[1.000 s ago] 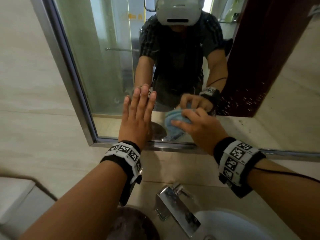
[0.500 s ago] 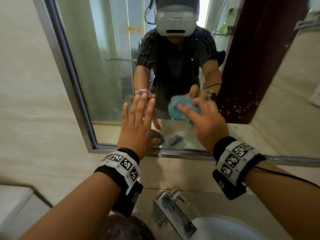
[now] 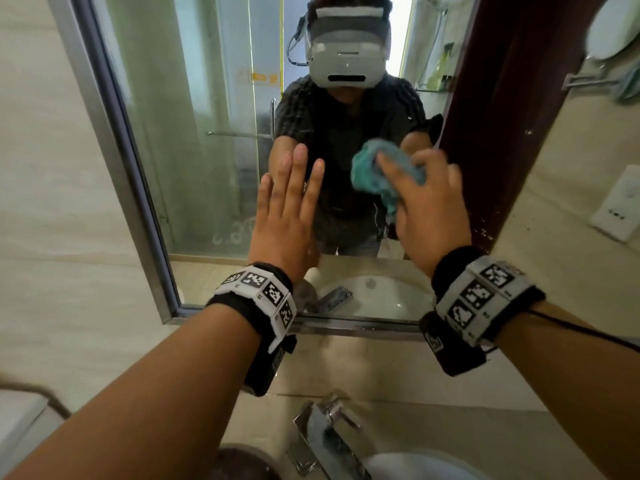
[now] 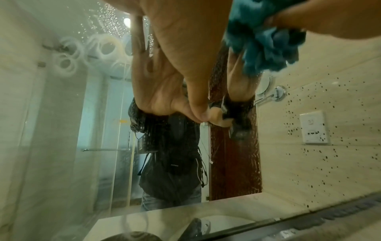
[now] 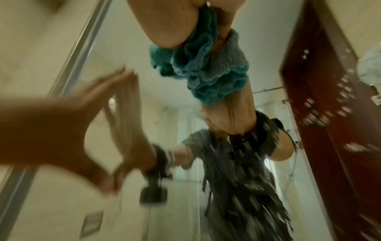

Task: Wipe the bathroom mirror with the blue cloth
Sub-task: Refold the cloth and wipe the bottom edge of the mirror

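Both hands are up against the mirror [image 3: 214, 140]. The right hand [image 3: 431, 206] holds the blue cloth [image 3: 375, 174], which is bunched into a loose wad under its fingers [image 3: 398, 168] and pressed onto the glass at about chest height of the reflected person, just left of the dark red-brown door seen in the reflection. In the right wrist view the blue cloth [image 5: 206, 68] shows as ruffled folds squeezed between the palm and the glass, with the thumb curled over one side of it; that view is smeared with motion blur. In the left wrist view the blue cloth [image 4: 266, 40] sits at the upper right, gripped from above.

Just beside it, the left hand [image 3: 287, 216] lies flat on the glass with its fingers [image 3: 299, 168] straight and slightly spread, holding nothing. The left wrist view shows the left hand [image 4: 181, 40] with its thumb tip meeting its own reflection. The two hands are near each other but apart.

Each wrist carries a black band with white marker tiles. The mirror surface carries many small droplets and dark specks, thickest on its right part, and some ring-shaped smears at the upper left of the left wrist view. A metal frame [image 3: 114, 161] borders the mirror on the left and along the bottom edge. Below it stand a chrome faucet [image 3: 329, 441] and the white rim of a sink [image 3: 415, 464], on a beige counter. Beige tiled wall [image 3: 45, 202] runs to the left of the frame.
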